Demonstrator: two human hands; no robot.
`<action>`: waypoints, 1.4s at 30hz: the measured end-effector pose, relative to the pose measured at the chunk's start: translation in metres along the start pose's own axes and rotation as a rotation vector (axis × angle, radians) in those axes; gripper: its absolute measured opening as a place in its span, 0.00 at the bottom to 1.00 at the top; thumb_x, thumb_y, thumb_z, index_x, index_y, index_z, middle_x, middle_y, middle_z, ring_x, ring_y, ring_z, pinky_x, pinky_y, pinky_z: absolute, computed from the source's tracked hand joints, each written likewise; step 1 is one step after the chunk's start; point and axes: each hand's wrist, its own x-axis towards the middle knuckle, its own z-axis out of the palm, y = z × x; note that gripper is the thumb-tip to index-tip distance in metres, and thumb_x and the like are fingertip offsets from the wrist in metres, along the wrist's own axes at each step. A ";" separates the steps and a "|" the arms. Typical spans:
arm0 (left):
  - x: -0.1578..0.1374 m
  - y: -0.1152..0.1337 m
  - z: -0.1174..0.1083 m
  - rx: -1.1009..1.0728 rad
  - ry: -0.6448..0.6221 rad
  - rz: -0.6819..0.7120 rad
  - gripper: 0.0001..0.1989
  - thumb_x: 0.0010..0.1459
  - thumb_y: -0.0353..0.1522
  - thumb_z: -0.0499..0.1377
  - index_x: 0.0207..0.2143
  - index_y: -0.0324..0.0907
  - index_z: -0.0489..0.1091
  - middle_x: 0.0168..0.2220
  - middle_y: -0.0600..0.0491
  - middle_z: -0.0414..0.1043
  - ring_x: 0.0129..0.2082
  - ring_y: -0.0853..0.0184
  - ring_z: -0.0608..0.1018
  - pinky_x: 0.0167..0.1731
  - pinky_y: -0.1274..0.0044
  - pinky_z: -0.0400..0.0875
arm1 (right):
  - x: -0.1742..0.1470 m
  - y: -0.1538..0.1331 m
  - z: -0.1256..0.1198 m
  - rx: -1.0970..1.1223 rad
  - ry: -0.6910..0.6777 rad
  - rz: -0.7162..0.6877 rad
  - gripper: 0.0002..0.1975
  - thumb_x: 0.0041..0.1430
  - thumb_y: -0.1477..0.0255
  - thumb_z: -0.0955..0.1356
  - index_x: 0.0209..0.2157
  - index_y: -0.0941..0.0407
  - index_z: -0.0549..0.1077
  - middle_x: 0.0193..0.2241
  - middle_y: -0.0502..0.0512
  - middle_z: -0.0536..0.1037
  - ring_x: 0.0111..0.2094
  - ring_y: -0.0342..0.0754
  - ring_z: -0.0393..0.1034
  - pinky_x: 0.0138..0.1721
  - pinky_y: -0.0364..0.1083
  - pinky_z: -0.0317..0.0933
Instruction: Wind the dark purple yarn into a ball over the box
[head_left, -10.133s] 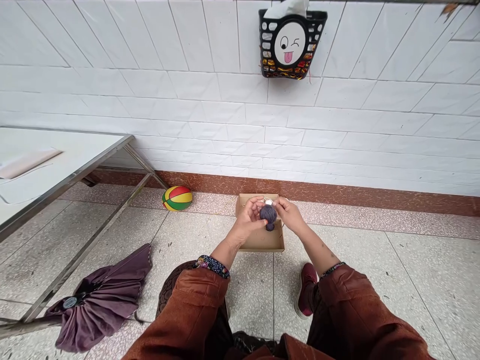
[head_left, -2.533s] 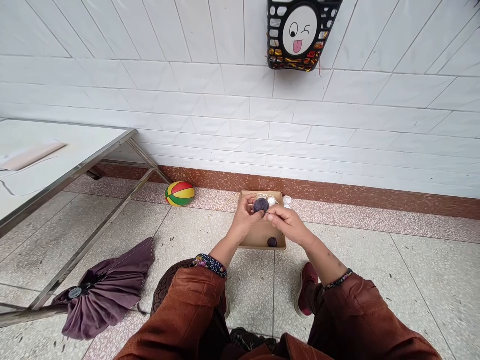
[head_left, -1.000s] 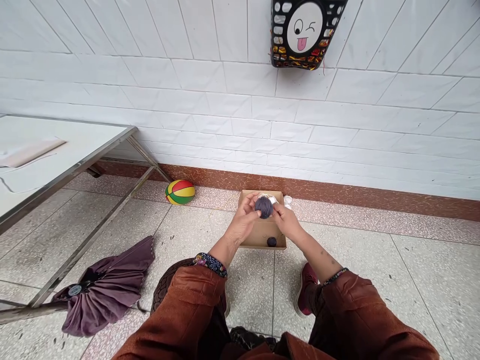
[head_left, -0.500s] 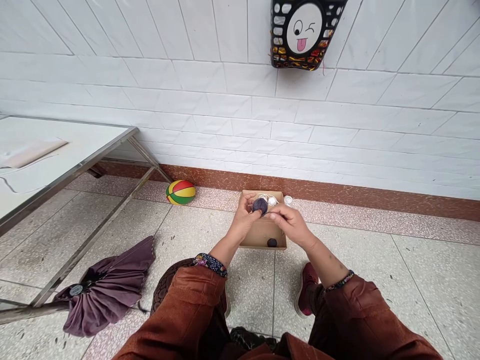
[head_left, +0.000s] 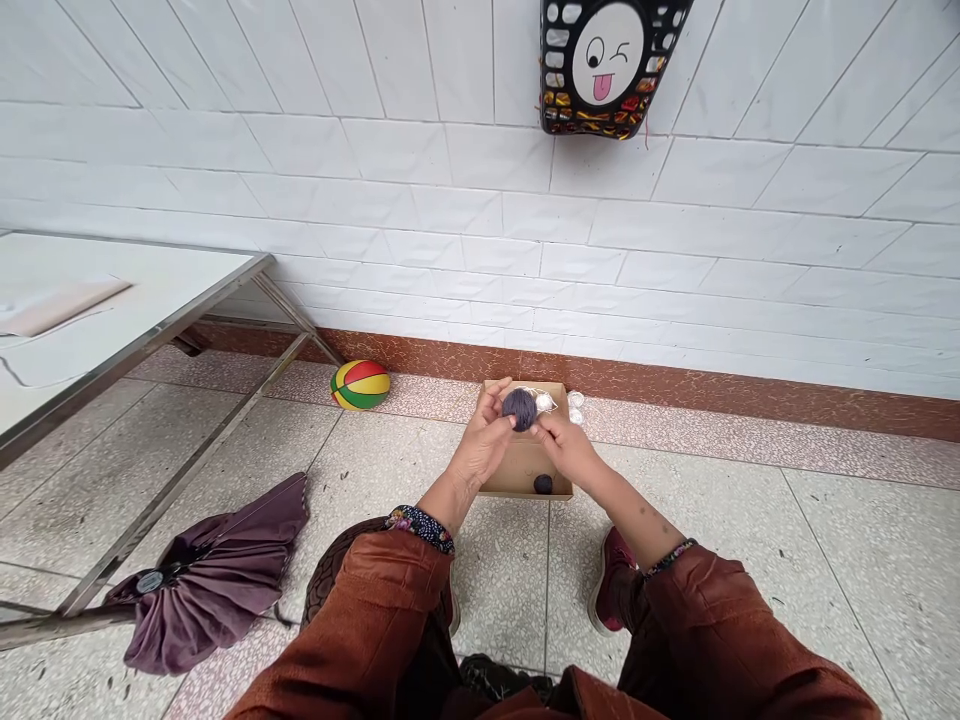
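My left hand (head_left: 484,440) is wrapped round the left side of a dark grey-purple ball of yarn (head_left: 519,409), above an open cardboard box (head_left: 517,468). At the ball's lower right, my right hand (head_left: 568,447) is pinched closed, seemingly on the ball's yarn strand, which is too thin to see clearly. A small black ball (head_left: 543,484) lies in the front of the box. Beyond my hands, a white ball (head_left: 544,402) with loose white strands shows at the back of the box. More white balls (head_left: 575,407) are just right of the box.
A red, yellow and green ball (head_left: 361,385) rests by the wall. At left stands a metal-framed table (head_left: 172,275), with a folded purple umbrella (head_left: 225,575) on the floor beneath its edge. A black basket (head_left: 616,125) hangs on the tiled wall. My shoe (head_left: 616,580) is right of the box.
My right hand has moved slightly down and left, closer to the yarn ball. The ball has turned a little in my left hand and shows more of its face.
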 end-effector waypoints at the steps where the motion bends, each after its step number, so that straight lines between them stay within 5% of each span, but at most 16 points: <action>1: 0.002 -0.001 -0.002 0.018 0.055 0.006 0.32 0.48 0.31 0.69 0.56 0.49 0.68 0.44 0.53 0.70 0.43 0.68 0.74 0.48 0.73 0.67 | -0.003 -0.004 0.003 -0.021 -0.041 -0.044 0.12 0.69 0.64 0.62 0.33 0.53 0.71 0.29 0.52 0.75 0.31 0.48 0.68 0.35 0.45 0.60; 7: 0.002 -0.007 -0.003 0.258 0.186 0.021 0.25 0.48 0.30 0.67 0.50 0.45 0.71 0.48 0.51 0.73 0.46 0.66 0.75 0.52 0.71 0.68 | -0.008 -0.032 -0.004 0.009 -0.075 -0.202 0.10 0.70 0.67 0.62 0.35 0.53 0.71 0.29 0.51 0.74 0.31 0.47 0.69 0.36 0.45 0.62; 15: -0.005 -0.012 0.005 0.309 -0.065 -0.010 0.24 0.52 0.35 0.66 0.53 0.45 0.73 0.56 0.48 0.74 0.58 0.56 0.73 0.61 0.64 0.64 | 0.000 -0.023 -0.022 0.030 0.124 -0.151 0.10 0.68 0.67 0.63 0.32 0.54 0.70 0.28 0.50 0.73 0.30 0.46 0.67 0.35 0.45 0.62; 19: -0.006 -0.012 0.004 0.263 -0.069 -0.046 0.22 0.57 0.37 0.64 0.54 0.45 0.74 0.59 0.47 0.72 0.61 0.54 0.70 0.63 0.62 0.61 | 0.000 -0.019 -0.024 0.015 0.134 -0.152 0.10 0.68 0.66 0.64 0.34 0.53 0.71 0.29 0.52 0.75 0.32 0.48 0.69 0.37 0.46 0.63; 24: -0.009 -0.010 0.005 0.347 -0.154 -0.141 0.28 0.54 0.34 0.68 0.58 0.48 0.70 0.53 0.48 0.74 0.53 0.58 0.75 0.55 0.65 0.69 | 0.002 -0.013 -0.032 -0.060 0.156 -0.165 0.10 0.68 0.64 0.65 0.35 0.52 0.74 0.34 0.56 0.78 0.38 0.52 0.71 0.42 0.50 0.64; 30: -0.016 -0.003 0.012 0.181 -0.274 -0.194 0.29 0.54 0.34 0.68 0.58 0.50 0.69 0.54 0.47 0.72 0.49 0.60 0.75 0.43 0.70 0.75 | 0.010 0.000 -0.034 0.034 0.277 -0.034 0.12 0.67 0.61 0.65 0.32 0.53 0.71 0.30 0.53 0.75 0.31 0.49 0.67 0.36 0.47 0.62; 35: -0.014 0.002 0.012 0.042 -0.145 -0.150 0.23 0.51 0.33 0.70 0.51 0.46 0.72 0.55 0.48 0.70 0.50 0.61 0.75 0.48 0.67 0.74 | 0.010 0.007 -0.022 0.009 0.205 0.040 0.11 0.67 0.64 0.63 0.33 0.53 0.71 0.29 0.51 0.73 0.30 0.48 0.66 0.34 0.45 0.60; 42: -0.001 0.002 -0.001 0.012 0.116 -0.085 0.23 0.46 0.32 0.73 0.45 0.44 0.71 0.46 0.51 0.75 0.46 0.67 0.77 0.50 0.71 0.70 | 0.000 0.000 -0.004 -0.068 -0.066 -0.054 0.08 0.69 0.69 0.62 0.38 0.54 0.72 0.34 0.54 0.77 0.36 0.49 0.70 0.40 0.46 0.63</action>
